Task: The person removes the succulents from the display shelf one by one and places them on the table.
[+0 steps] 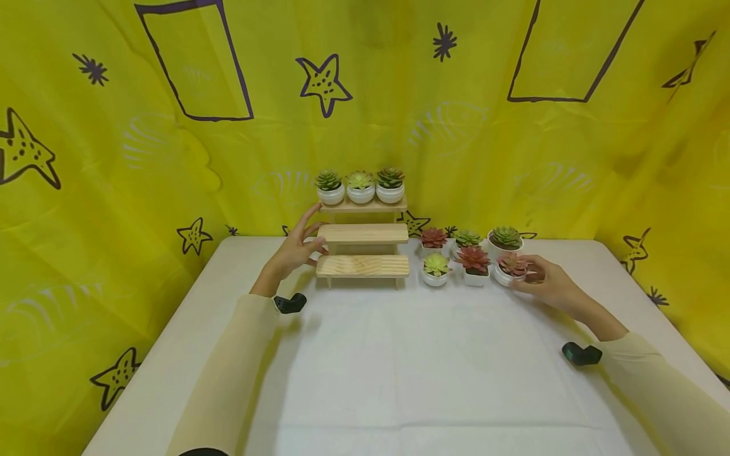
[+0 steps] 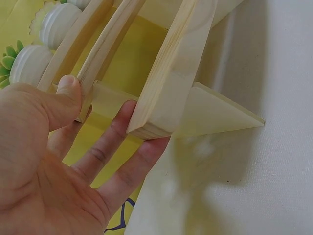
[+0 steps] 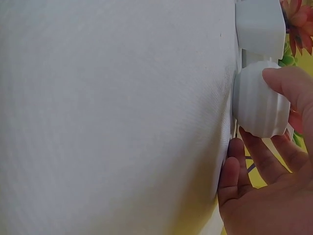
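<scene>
We've got the right hand (image 1: 549, 283) pinching the small ribbed pot (image 3: 258, 100) at the worktop's (image 1: 399, 367) right, light, rigid, probably slick, so grip its sides, while the left hand (image 1: 296, 247), fingers spread, touches the shelf (image 1: 363, 235) behind.

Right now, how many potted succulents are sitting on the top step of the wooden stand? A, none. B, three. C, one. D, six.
B: the head view shows three white pots in a row on the top step of the wooden stand, while the middle step and the bottom step carry no pots.
</scene>
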Available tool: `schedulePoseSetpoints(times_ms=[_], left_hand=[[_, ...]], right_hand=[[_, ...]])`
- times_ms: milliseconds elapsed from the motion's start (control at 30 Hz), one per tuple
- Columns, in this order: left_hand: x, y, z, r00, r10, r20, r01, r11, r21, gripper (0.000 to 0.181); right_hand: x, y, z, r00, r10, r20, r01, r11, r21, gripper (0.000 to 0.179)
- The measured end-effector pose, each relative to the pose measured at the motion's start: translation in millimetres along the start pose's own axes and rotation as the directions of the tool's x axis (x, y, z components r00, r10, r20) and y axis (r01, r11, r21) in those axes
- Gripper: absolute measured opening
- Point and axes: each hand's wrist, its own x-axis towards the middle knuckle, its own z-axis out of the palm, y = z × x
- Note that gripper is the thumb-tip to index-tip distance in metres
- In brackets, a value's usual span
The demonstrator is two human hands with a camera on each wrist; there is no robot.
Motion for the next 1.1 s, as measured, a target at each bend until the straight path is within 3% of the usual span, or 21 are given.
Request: schedulePoseSetpoints(times_ms=[233,733,1100], left_hand=[[0.0,0.5,-0.9,1.000,-0.006,-0.001,0.006,1.000,-0.004,0.077],[-0.3,1.4,-0.2,1.000,-0.011,0.005,0.012,1.000,-0.020,0.077],[0.0,0.1,-0.9,1.000,-0.016,0.006,0.016,1.000,-0.012,0.077]], right_hand=[[2.0,-2.6,-4.5,0.999,0.025,0.039,-0.023,0.999,-0.040,0.072],[7.2,-6.7,-19.7,0.991,0.050,0.123,-0.047,0.998,-0.032,0.083],[5.5,-45.8,-38.2,0.989,-0.017,0.145,0.026,0.998,-0.059,0.093]])
